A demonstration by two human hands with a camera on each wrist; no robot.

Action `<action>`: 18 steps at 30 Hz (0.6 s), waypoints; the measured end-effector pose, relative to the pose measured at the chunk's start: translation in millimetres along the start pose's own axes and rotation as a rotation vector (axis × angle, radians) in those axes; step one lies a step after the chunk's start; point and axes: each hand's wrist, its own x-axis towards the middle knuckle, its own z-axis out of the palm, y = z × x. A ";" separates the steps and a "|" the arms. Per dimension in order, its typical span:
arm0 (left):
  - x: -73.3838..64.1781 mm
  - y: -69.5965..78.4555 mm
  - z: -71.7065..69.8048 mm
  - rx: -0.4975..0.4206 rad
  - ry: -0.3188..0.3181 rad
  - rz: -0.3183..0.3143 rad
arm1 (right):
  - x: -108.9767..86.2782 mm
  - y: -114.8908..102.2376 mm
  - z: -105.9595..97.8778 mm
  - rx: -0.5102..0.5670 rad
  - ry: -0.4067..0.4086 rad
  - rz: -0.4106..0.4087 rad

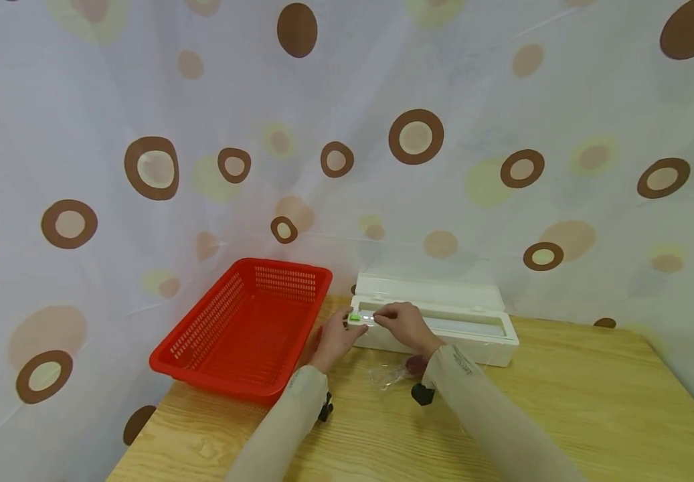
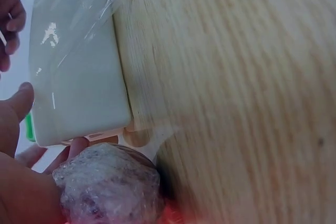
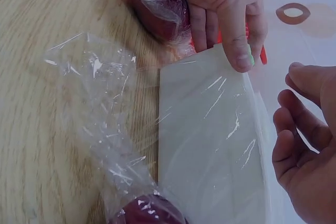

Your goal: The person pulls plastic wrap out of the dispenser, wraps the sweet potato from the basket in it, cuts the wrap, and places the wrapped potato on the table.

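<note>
A long white cling film dispenser box (image 1: 467,345) stands on the table with its lid (image 1: 431,289) raised. A small green piece (image 1: 355,316) sits at its left end. My left hand (image 1: 336,343) grips that end, thumb on the front edge, fingers around the end. Over the opening near the green piece is my right hand (image 1: 405,325), fingers loosely bent; the right wrist view shows a gap at its fingertips and nothing distinct held. Clear film hangs over the box front. A film-wrapped round thing (image 2: 110,187) lies beside the left hand.
A red plastic basket (image 1: 250,341) stands left of the box. In front of the box lies a dark red round thing (image 3: 149,211) under loose clear film (image 3: 102,82). A dotted curtain (image 1: 347,100) hangs behind the wooden table (image 1: 581,395).
</note>
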 end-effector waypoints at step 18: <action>7.5 -3.6 -1.0 -0.056 -0.039 -0.024 | 32.6 7.3 12.8 0.063 -0.062 0.043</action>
